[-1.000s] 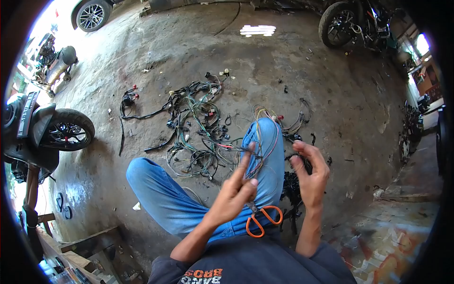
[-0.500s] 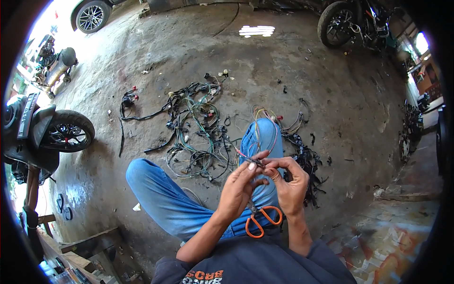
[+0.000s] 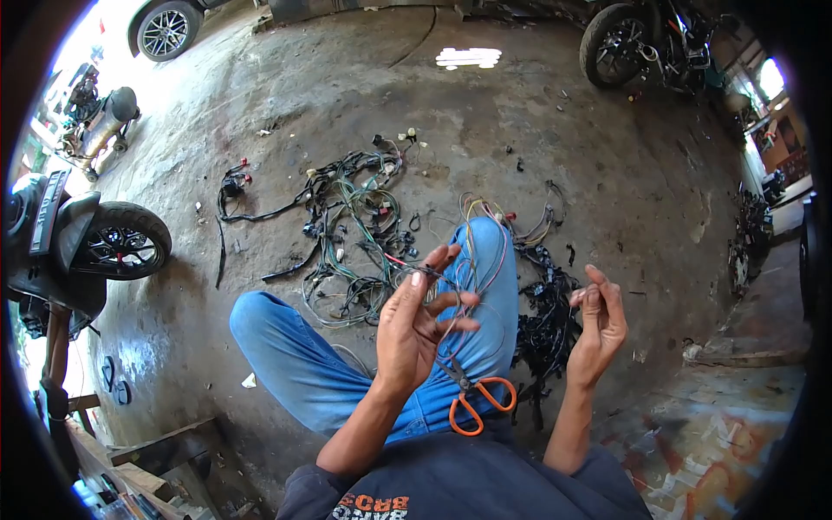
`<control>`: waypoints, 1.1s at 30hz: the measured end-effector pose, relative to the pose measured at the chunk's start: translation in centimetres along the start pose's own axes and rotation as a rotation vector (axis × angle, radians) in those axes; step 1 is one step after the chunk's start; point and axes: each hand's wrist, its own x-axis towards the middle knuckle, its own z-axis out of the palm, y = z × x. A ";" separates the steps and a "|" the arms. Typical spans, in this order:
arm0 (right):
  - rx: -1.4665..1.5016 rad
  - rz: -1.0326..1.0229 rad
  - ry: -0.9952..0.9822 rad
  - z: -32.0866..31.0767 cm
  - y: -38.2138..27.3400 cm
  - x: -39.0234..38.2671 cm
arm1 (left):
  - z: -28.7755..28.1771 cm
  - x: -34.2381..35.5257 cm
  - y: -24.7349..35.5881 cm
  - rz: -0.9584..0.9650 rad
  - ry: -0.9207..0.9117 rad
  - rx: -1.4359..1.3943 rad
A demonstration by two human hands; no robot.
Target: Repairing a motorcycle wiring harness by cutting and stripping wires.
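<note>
My left hand is raised over my lap and pinches a few thin coloured wires that run up over my right knee in blue jeans. Off to the right, apart from those wires, my right hand is lifted with thumb and forefinger tips together. I cannot tell whether anything is between them. Orange-handled scissors lie on my lap just below my left hand.
A tangle of green, black and grey wire harness spreads on the concrete floor ahead. Black wires are piled by my right knee. A scooter stands at left, a motorcycle at the far right, wooden planks at lower left.
The hands were apart, met at the wires half a second ago, and now my right hand has pulled away to the right. My left hand stays on the wires.
</note>
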 end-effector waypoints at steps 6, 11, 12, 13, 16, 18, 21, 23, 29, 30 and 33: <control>-0.300 0.288 0.091 -2.2 4.5 -0.3 | 1.1 -1.1 1.4 -0.018 -0.082 -0.006; -0.442 0.432 0.120 -3.2 6.2 -0.5 | 1.9 -1.7 1.6 -0.051 -0.030 0.097; -0.441 0.432 0.119 -3.1 6.3 -0.5 | 1.9 -1.7 1.6 -0.053 -0.015 0.118; -0.462 0.372 0.123 -3.2 6.4 -0.5 | 1.9 -1.6 1.6 -0.057 -0.018 0.118; -0.640 0.018 0.075 -3.5 6.7 -0.3 | 1.6 -1.5 1.5 -0.033 -0.044 0.121; -0.452 0.362 0.072 -1.8 3.7 0.0 | 0.7 -1.6 1.3 -0.077 -0.058 0.144; -0.533 0.160 -0.016 0.7 0.0 0.7 | 1.6 -1.5 1.3 0.004 -0.041 0.256; -0.422 -0.028 -0.083 1.6 -0.3 0.4 | 2.3 -1.4 0.9 0.060 0.015 0.297; -0.132 -0.045 -0.325 4.5 -5.8 0.4 | 2.0 -1.8 1.0 0.204 0.044 0.469; -0.119 -0.156 -0.390 5.1 -6.7 0.5 | 2.0 -1.9 1.1 0.221 0.069 0.535; -0.073 -0.139 -0.497 6.7 -8.1 0.5 | 1.1 -1.8 0.3 0.391 0.033 0.681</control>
